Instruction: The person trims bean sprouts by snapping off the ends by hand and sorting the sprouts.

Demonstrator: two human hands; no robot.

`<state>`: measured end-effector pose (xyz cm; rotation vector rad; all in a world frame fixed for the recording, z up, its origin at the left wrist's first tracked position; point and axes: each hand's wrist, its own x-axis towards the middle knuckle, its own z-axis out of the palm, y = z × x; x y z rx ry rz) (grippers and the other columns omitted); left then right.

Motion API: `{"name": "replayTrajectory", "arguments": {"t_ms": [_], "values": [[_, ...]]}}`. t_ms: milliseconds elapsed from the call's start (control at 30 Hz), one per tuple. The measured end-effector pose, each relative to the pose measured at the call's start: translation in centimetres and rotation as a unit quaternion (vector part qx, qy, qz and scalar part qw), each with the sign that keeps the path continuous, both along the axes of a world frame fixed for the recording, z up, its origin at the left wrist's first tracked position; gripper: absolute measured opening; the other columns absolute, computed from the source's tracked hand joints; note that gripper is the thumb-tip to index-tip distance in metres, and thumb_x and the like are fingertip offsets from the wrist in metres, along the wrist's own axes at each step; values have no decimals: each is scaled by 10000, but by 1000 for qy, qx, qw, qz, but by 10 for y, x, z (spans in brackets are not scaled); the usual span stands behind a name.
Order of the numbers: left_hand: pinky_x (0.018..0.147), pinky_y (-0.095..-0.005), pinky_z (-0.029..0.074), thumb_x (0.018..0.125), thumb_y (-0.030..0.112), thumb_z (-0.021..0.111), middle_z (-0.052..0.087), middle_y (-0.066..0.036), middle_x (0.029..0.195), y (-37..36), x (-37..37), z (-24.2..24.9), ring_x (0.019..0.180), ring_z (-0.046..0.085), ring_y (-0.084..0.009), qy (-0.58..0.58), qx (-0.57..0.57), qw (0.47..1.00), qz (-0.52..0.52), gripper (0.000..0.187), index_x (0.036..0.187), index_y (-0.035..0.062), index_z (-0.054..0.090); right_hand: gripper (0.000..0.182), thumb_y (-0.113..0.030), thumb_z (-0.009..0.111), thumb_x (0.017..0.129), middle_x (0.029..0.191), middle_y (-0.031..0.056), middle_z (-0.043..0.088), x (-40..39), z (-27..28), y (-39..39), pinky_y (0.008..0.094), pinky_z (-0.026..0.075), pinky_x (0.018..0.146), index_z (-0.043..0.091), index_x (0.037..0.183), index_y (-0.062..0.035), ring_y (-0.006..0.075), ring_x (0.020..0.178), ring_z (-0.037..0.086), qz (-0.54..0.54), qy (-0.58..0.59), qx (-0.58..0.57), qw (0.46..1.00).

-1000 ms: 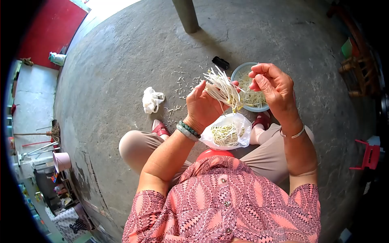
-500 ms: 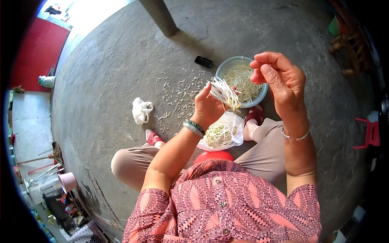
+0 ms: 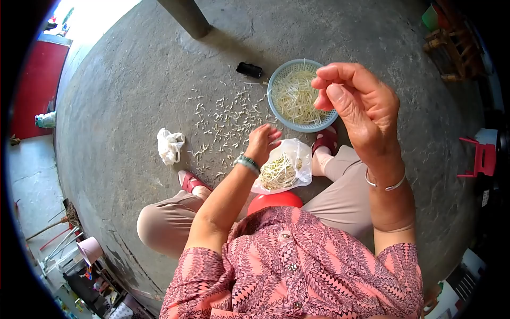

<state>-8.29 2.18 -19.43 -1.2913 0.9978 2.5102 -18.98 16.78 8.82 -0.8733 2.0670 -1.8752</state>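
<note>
My left hand (image 3: 261,144) hovers near the far left edge of a clear plastic bag (image 3: 303,171), its fingers somewhat spread and nothing visible in them. Inside the bag lies a tangle of bean sprouts (image 3: 278,174). Raised close to the camera, my right hand (image 3: 362,106) has loosely bent fingers, with the thumb apart from them; I see nothing held. Beyond and partly behind it stands a light blue round basket (image 3: 275,114), filled with pale bean sprouts (image 3: 295,94).
Small scraps (image 3: 228,119) litter the concrete floor left of the basket. A crumpled white bag (image 3: 170,146) and a black object (image 3: 249,69) lie there too. A pillar (image 3: 187,19) rises beyond. To the right are a red stool (image 3: 482,158) and a wooden chair (image 3: 451,53).
The bunch of bean sprouts has left my left hand, which has moved down beside the plastic bag and opened. My right hand keeps nearly the same pose. The camera view has shifted slightly.
</note>
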Motion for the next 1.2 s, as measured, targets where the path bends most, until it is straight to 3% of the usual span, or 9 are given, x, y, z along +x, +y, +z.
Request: {"name": "replayTrajectory", "arguments": {"t_ms": [233, 300, 367, 433, 533, 667, 767, 900, 1200], "values": [[692, -301, 516, 861, 209, 563, 671, -88, 870, 27, 100, -23, 824, 658, -187, -74, -125, 948, -282, 326, 1063, -40, 623, 158, -103, 600, 898, 856, 67, 668, 5, -4, -14, 240, 531, 679, 628, 984, 27, 92, 759, 635, 12, 15, 1, 1000], [867, -385, 475, 775, 272, 621, 665, -183, 962, 32, 124, -62, 956, 614, -358, 9, -351, 824, -444, 440, 1109, -15, 618, 153, -96, 598, 896, 851, 66, 668, 2, -8, -17, 235, 526, 670, 630, 982, 27, 89, 746, 631, 17, 20, 3, 1000], [984, -442, 386, 741, 315, 656, 602, -200, 1143, 30, 142, -56, 1124, 519, -382, 71, -474, 700, -529, 562, 1222, 38, 560, 141, -94, 586, 896, 849, 65, 672, 0, -13, -20, 216, 506, 648, 641, 968, 14, 86, 708, 625, 10, 24, 15, 1000], [983, -583, 311, 743, 281, 660, 535, -166, 1231, 24, 141, -31, 1203, 465, -349, 28, -501, 574, -646, 522, 1211, 86, 535, 147, -103, 591, 896, 853, 66, 675, 1, -15, -22, 213, 504, 654, 643, 973, 10, 85, 704, 624, 14, 25, 27, 999], [928, -560, 363, 716, 131, 600, 583, -168, 1123, 13, 151, -37, 1154, 496, -341, 43, -520, 484, -702, 363, 1075, 77, 589, 202, -117, 545, 941, 936, 90, 675, 4, -15, -23, 223, 529, 714, 629, 1077, 7, 107, 768, 639, 50, 81, 85, 992], [881, -443, 420, 728, 112, 558, 662, -124, 939, 3, 160, -60, 1010, 580, -280, 91, -569, 465, -672, 177, 824, 28, 681, 211, -128, 544, 944, 944, 94, 678, 4, -22, -26, 232, 538, 722, 634, 1084, 1, 108, 770, 647, 69, 82, 86, 990], [794, -408, 487, 719, 94, 553, 669, -159, 889, -4, 159, -60, 933, 614, -317, 160, -531, 478, -681, 169, 796, 17, 682, 214, -131, 548, 943, 946, 94, 678, 3, -24, -29, 232, 538, 724, 633, 1086, 3, 108, 766, 647, 74, 86, 98, 989], [714, -431, 525, 724, 84, 564, 655, -232, 861, -17, 142, -5, 852, 648, -379, 30, -403, 516, -755, 172, 821, -17, 663, 218, -134, 545, 946, 949, 92, 678, 4, -28, -33, 226, 533, 726, 630, 1091, 5, 107, 773, 644, 94, 75, 93, 988], [779, -397, 530, 719, 117, 577, 672, -209, 942, -65, 159, -5, 930, 660, -324, -103, -417, 490, -758, 241, 894, -2, 693, 217, -128, 542, 950, 963, 74, 664, 16, -30, -45, 213, 510, 736, 617, 1101, 10, 88, 784, 615, 115, 38, 110, 987]]}}
